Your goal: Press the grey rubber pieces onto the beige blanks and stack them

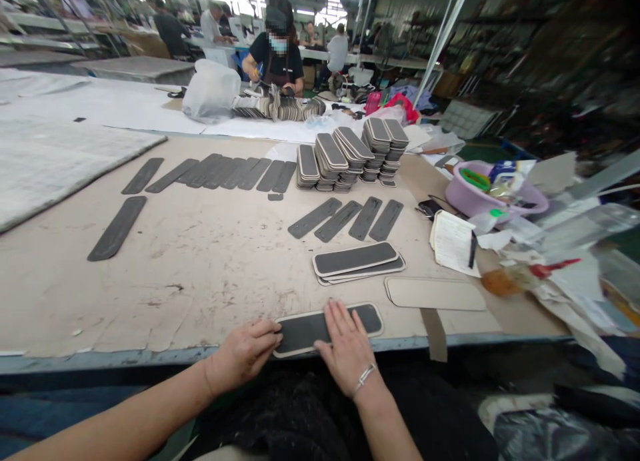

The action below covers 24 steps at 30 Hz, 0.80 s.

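Two hands on a dark, pale-rimmed panel at the table's near edge.
On the left, a cloudy plastic bag (211, 91) bulges, contents unclear; the left hand (247, 351) curls, fingertips pinching the end of the flat, round-cornered panel (303, 332) — the right hand (345, 344) lies open across it, fingers extended. Farther right sit an amber bottle (504, 281) with a red tip and a lilac basin (457, 193) — a green item and a blue-and-white packet inside.
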Each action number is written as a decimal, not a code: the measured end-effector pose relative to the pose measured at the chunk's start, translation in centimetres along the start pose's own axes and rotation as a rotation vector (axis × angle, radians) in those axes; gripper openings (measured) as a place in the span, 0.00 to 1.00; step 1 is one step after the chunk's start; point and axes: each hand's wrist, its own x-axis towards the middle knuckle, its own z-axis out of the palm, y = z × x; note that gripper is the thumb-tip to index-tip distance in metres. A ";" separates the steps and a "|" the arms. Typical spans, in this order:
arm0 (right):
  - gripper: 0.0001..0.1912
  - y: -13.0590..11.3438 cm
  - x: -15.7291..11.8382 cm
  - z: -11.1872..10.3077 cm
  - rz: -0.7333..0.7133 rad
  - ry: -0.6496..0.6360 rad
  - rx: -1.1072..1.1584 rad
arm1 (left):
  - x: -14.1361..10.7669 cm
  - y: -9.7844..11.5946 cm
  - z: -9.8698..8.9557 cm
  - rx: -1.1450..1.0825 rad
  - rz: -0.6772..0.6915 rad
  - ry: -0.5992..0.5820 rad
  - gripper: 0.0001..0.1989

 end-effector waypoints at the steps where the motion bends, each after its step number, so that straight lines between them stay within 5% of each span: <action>1: 0.34 1.5 -0.3 -0.2 0.079 0.008 -0.038 | 0.1 0.0 0.0 0.000 -0.002 -0.003 0.12; 5: 0.33 5.3 -1.1 -0.5 0.265 0.024 -0.163 | 0.0 0.0 0.1 -0.039 -0.045 0.015 0.11; 12: 0.34 5.5 -1.3 1.1 0.265 0.088 -0.200 | -1.4 1.3 -0.9 -0.135 -0.173 0.199 0.15; 18: 0.35 5.4 -1.3 0.6 0.279 0.066 -0.212 | 0.2 3.8 0.1 0.137 -0.075 -0.251 0.37; 24: 0.36 5.5 -0.8 -0.4 0.397 0.000 -0.122 | 0.2 3.3 1.6 0.351 -0.026 -0.292 0.39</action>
